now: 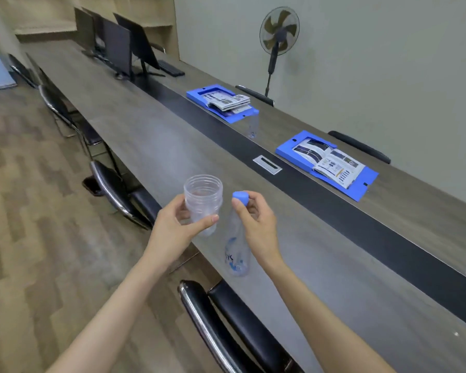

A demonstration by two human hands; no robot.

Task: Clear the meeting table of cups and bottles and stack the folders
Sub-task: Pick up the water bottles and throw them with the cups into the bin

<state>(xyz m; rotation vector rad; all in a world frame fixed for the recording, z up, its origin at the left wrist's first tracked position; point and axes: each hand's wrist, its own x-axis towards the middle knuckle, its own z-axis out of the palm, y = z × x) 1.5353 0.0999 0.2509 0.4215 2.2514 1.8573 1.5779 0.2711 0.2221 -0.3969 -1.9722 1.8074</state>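
Collection of cups and bottles in progress; folders not yet stacked.

The left hand (172,224) holds nested clear cups (203,203) above the table's (151,141) near edge, thumb across the front, fingers wrapped behind. The right hand (256,224) pinches the blue-capped neck of an empty bottle (237,246) between thumb and forefinger, the bottle hanging clear of the surface. A second bottle (253,125) stands well apart, touching or just beside the far folder (221,103) (contact cannot be confirmed). The near folder (327,164) lies open. Judged next: with both hands occupied, free one or double up before taking that bottle.
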